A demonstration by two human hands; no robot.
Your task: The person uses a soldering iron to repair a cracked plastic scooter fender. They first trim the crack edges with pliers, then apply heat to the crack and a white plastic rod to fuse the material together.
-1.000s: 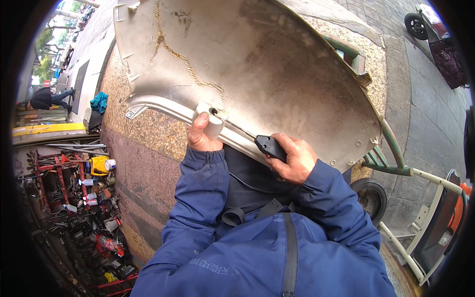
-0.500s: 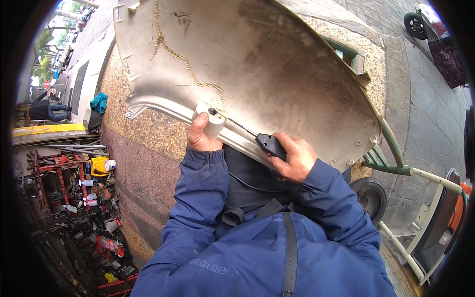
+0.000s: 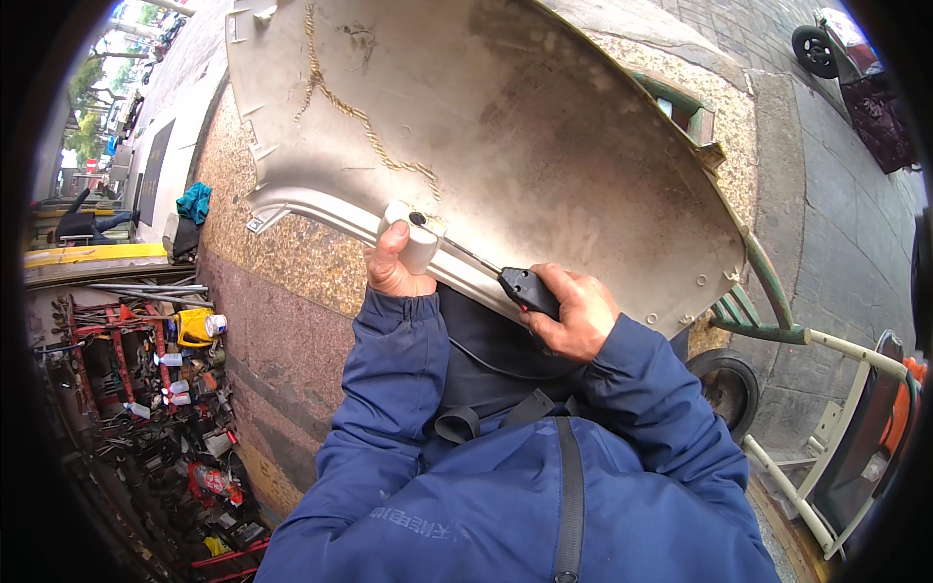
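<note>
A large cream plastic panel (image 3: 544, 126), its hollow side up, lies across my lap. A rough bead (image 3: 364, 121) of melted-looking plastic zigzags down it. My left hand (image 3: 397, 267) grips a whitish rounded block (image 3: 418, 251) with a dark hole on top, at the panel's near edge; whether block and panel are one piece I cannot tell. In my right hand (image 3: 578, 311) is a soldering iron (image 3: 530, 291) with a boxy black handle. Its thin metal rod (image 3: 471, 253) points left to the block, close to the bead's lower end; contact there is too small to make out.
Left and low, a jumble of tools and parts (image 3: 146, 418) surrounds red frames and a yellow container (image 3: 197, 327). Behind the panel shows a green frame (image 3: 773, 282). A black tyre (image 3: 727, 389) and a pale metal frame (image 3: 792, 486) stand right. Someone (image 3: 87, 223) sits far left.
My right hand and the soldering iron have shifted slightly left, toward the block. My left hand and the panel stay nearly still. The person far left has leaned back.
</note>
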